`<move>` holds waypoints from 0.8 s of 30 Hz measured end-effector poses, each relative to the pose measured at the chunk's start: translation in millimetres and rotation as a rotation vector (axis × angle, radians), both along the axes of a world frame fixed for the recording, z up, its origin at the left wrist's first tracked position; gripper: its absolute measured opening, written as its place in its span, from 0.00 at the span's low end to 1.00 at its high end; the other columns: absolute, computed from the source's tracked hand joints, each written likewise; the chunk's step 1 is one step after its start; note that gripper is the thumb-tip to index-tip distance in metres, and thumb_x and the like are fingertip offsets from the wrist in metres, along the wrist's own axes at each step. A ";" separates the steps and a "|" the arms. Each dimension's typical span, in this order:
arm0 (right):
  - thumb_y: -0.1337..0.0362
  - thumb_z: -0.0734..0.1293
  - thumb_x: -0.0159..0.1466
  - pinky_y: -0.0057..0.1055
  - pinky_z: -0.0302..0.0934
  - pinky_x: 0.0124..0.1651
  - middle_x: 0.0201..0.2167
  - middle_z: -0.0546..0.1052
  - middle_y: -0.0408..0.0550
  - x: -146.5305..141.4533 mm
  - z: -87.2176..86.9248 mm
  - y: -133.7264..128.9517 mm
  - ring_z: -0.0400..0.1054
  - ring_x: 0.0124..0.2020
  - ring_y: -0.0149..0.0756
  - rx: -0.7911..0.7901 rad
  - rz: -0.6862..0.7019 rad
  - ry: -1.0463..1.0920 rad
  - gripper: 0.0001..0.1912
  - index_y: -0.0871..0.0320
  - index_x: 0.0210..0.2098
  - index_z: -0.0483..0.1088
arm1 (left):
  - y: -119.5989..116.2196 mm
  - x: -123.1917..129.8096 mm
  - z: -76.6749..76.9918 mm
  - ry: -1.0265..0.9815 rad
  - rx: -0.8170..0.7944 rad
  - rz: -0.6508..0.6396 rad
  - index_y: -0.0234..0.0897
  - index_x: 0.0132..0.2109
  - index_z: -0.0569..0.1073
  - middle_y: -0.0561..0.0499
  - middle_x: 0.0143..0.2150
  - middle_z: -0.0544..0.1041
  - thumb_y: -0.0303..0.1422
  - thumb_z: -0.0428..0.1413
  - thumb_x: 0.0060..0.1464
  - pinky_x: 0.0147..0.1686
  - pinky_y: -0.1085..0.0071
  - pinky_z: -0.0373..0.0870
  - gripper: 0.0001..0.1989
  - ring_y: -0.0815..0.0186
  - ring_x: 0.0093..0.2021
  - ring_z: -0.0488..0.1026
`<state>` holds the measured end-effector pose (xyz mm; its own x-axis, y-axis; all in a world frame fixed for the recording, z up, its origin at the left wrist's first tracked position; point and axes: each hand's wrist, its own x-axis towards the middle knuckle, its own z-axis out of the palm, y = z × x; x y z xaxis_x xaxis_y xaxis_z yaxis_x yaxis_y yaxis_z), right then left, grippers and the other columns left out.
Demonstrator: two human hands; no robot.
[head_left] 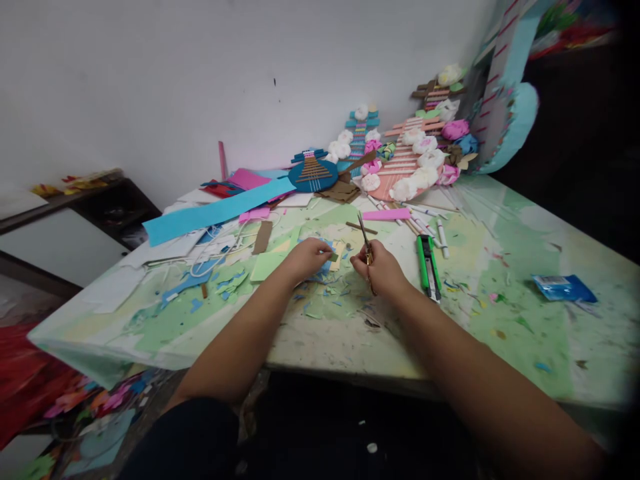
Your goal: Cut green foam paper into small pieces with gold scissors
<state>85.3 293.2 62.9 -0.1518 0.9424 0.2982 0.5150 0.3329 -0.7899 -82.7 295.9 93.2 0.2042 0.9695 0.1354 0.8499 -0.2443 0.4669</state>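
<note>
My left hand (311, 259) pinches a small dark green paper piece (333, 256) between thumb and fingers, just above the littered table. To its right, my right hand (383, 267) is wrapped round a pair of scissors (365, 240), whose blades point up and away from me. A gap lies between the two hands. Under and around the left hand lie light green paper sheets (270, 265) and pale yellow and blue scraps. Close to the right hand rests a green and black utility knife (429, 267).
Paper instrument models stand along the wall, among them a blue one (313, 175) and a pink one (407, 167) with paper flowers. Nearer are a long blue strip (220, 212), white markers (443, 239), a pink strip (386, 215) and, at right, a blue packet (565, 289).
</note>
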 end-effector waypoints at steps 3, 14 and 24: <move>0.58 0.60 0.48 0.27 0.52 0.27 0.22 0.68 0.41 1.0 0.3 0.9 0.60 0.23 0.29 -0.013 -0.011 0.072 0.09 0.56 0.26 0.56 | -0.9 -5.7 2.2 -0.086 -0.046 0.084 0.38 0.32 0.73 0.52 0.28 0.73 0.35 0.48 0.42 0.31 0.73 0.61 0.12 0.68 0.30 0.67; 0.54 0.61 0.48 0.29 0.54 0.28 0.21 0.65 0.39 4.4 -8.8 11.3 0.59 0.21 0.28 -0.004 -0.128 0.289 0.14 0.56 0.27 0.55 | -2.3 -31.7 5.2 -0.449 0.069 0.370 0.34 0.26 0.65 0.53 0.22 0.66 0.34 0.49 0.40 0.24 0.75 0.61 0.07 0.72 0.24 0.65; 0.61 0.64 0.46 0.29 0.57 0.30 0.23 0.66 0.39 -8.6 -6.1 2.8 0.61 0.23 0.27 -0.196 0.095 0.524 0.14 0.56 0.27 0.53 | -22.9 -2.5 -4.1 -0.658 -0.104 0.197 0.34 0.32 0.69 0.54 0.23 0.68 0.36 0.52 0.39 0.25 0.74 0.63 0.12 0.74 0.22 0.64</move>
<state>76.7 296.0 56.8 -0.1170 0.9772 0.1773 0.0122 0.1799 -0.9836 -85.2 273.0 89.2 -0.0698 0.9947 0.0749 0.4062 -0.0402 0.9129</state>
